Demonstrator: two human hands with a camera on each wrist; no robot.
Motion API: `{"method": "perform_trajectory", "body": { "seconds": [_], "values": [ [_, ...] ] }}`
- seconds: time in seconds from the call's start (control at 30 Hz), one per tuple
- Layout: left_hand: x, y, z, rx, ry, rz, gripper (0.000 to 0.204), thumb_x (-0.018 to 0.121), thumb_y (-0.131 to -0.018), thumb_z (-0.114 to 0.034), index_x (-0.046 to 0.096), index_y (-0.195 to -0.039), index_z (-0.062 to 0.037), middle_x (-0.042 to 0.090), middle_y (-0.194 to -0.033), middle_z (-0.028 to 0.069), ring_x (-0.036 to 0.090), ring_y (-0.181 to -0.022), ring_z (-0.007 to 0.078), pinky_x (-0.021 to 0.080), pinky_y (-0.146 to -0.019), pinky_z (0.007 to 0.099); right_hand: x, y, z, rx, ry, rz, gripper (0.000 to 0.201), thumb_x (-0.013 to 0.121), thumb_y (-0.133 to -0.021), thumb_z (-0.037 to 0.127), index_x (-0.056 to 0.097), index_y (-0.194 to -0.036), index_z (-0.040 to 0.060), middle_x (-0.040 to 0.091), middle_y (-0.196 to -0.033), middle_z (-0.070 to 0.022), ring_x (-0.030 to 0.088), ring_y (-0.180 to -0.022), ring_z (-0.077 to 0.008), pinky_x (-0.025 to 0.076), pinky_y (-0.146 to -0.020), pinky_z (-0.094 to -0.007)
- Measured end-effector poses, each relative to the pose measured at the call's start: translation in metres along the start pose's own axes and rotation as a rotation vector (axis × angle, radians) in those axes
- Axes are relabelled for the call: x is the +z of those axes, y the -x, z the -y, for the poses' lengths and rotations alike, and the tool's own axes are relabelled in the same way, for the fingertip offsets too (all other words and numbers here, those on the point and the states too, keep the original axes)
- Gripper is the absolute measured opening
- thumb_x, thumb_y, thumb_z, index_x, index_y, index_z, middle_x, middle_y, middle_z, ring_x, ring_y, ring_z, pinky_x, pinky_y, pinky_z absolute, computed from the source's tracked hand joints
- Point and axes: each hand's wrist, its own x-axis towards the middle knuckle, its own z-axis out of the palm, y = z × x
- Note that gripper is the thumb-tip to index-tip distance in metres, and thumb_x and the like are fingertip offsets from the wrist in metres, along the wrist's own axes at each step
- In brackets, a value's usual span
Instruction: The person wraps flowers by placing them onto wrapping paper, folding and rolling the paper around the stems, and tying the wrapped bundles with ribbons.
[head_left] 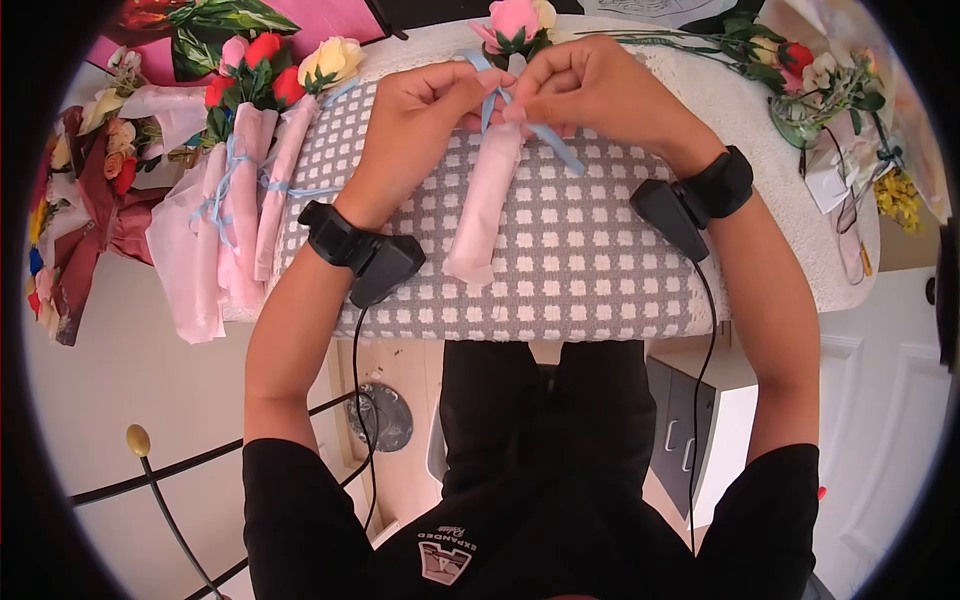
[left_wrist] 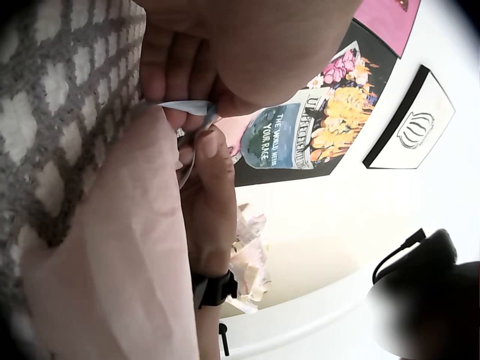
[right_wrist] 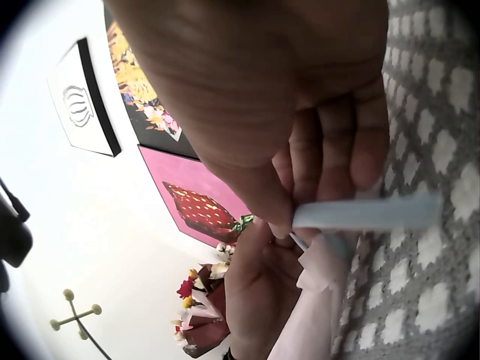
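Note:
A single wrapped bouquet (head_left: pixel 488 205) in pale pink paper lies on the checked cushion (head_left: pixel 600 250), its pink rose (head_left: pixel 515 20) pointing away from me. A light blue ribbon (head_left: pixel 556 148) is looped round the wrapping just below the bloom. My left hand (head_left: pixel 420 110) pinches the ribbon between thumb and index finger on the left of the stem. Opposite it, my right hand (head_left: pixel 600 95) pinches the ribbon too, and one tail hangs down to the right. The right wrist view shows that ribbon tail (right_wrist: pixel 367 212) running out from under the right thumb.
Several pink-wrapped bouquets (head_left: pixel 235 210) tied with blue ribbon lie at the cushion's left. A darker bouquet (head_left: pixel 105 220) stands farther left. Loose flowers and a glass vase (head_left: pixel 800 120) occupy the right of the white-covered table (head_left: pixel 700 75). Cables hang from both wrist cameras.

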Motion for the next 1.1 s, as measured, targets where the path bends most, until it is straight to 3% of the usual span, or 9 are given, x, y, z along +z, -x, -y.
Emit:
{"method": "perform_trajectory", "body": {
  "seconds": [0.07,0.27,0.33,0.4,0.5,0.57,0.67,0.83,1.1],
  "values": [
    [0.0,0.003,-0.001,-0.018,-0.106,0.037,0.025,0.058,-0.098,-0.019,0.071,-0.108,0.0,0.071,-0.103,0.0032,0.062,-0.083,0.0053,0.05,-0.075,0.0214,0.002,0.001,-0.001,0.024,0.008,0.019,0.019,0.08,-0.078,0.018,0.07,-0.08,0.0023,0.069,-0.069,-0.0035,0.061,-0.059,-0.0063,0.047,-0.055,-0.0193],
    [-0.002,0.004,-0.001,0.01,-0.204,0.046,0.025,0.06,-0.098,-0.018,0.071,-0.109,0.0,0.072,-0.107,0.0048,0.064,-0.09,0.0068,0.052,-0.075,0.0217,0.003,0.0,-0.002,0.028,0.087,-0.006,0.023,0.079,-0.079,0.019,0.069,-0.089,0.0004,0.068,-0.069,-0.0045,0.061,-0.06,-0.0056,0.045,-0.053,-0.0197],
    [-0.002,0.001,-0.001,0.038,-0.176,0.046,0.025,0.06,-0.098,-0.018,0.071,-0.11,0.0002,0.072,-0.107,0.0049,0.064,-0.09,0.0074,0.053,-0.076,0.0219,0.007,0.0,-0.005,-0.11,0.143,-0.103,0.022,0.078,-0.081,0.017,0.07,-0.091,-0.0003,0.069,-0.071,-0.0051,0.061,-0.062,-0.0055,0.044,-0.053,-0.0198],
    [0.001,0.006,0.002,0.045,-0.146,0.045,0.025,0.06,-0.098,-0.018,0.071,-0.11,0.0004,0.072,-0.107,0.0051,0.064,-0.09,0.008,0.053,-0.077,0.0221,0.008,0.0,-0.009,-0.102,0.147,-0.109,0.021,0.077,-0.081,0.016,0.07,-0.093,-0.0002,0.068,-0.072,-0.005,0.06,-0.062,-0.0056,0.044,-0.053,-0.02],
    [0.003,0.002,-0.002,0.086,-0.042,-0.009,0.022,0.066,-0.094,-0.018,0.073,-0.104,0.0004,0.071,-0.088,0.0035,0.063,-0.077,0.0057,0.052,-0.068,0.0201,0.008,-0.005,-0.012,-0.132,0.185,-0.137,0.019,0.075,-0.082,0.014,0.071,-0.094,0.0003,0.068,-0.073,-0.0045,0.061,-0.062,-0.0059,0.045,-0.054,-0.0202],
    [0.002,0.001,0.001,0.078,-0.106,0.032,0.025,0.059,-0.098,-0.018,0.071,-0.11,0.0007,0.071,-0.109,0.0071,0.064,-0.089,0.0092,0.055,-0.079,0.0251,0.005,-0.007,-0.014,-0.15,0.211,-0.154,0.018,0.074,-0.083,0.014,0.071,-0.095,0.0006,0.068,-0.073,-0.0042,0.061,-0.061,-0.0063,0.046,-0.054,-0.0202],
    [0.002,0.002,-0.001,0.007,-0.012,-0.017,0.025,0.059,-0.098,-0.018,0.071,-0.11,0.0007,0.07,-0.11,0.0076,0.064,-0.091,0.0095,0.055,-0.079,0.0258,0.011,0.0,-0.012,-0.057,0.077,-0.155,0.018,0.075,-0.084,0.015,0.07,-0.091,-0.0002,0.067,-0.073,-0.0035,0.062,-0.061,-0.007,0.048,-0.054,-0.0202],
    [-0.005,-0.002,0.004,-0.087,0.017,-0.073,0.028,0.058,-0.098,-0.023,0.071,-0.108,-0.0005,0.068,-0.091,0.0022,0.062,-0.085,0.0072,0.053,-0.077,0.0231,0.006,-0.003,-0.009,0.01,-0.001,-0.081,0.021,0.076,-0.085,0.02,0.068,-0.085,0.0013,0.068,-0.074,-0.0032,0.063,-0.061,-0.0069,0.048,-0.054,-0.0194],
    [-0.006,-0.004,0.004,-0.158,0.072,-0.075,0.028,0.06,-0.096,-0.025,0.071,-0.107,-0.0015,0.066,-0.088,-0.0002,0.06,-0.081,0.0061,0.051,-0.074,0.0216,0.008,-0.005,-0.013,0.029,-0.021,-0.038,0.022,0.078,-0.084,0.024,0.067,-0.084,0.0046,0.069,-0.075,-0.0021,0.065,-0.063,-0.0064,0.046,-0.053,-0.0184]
  ]
}}
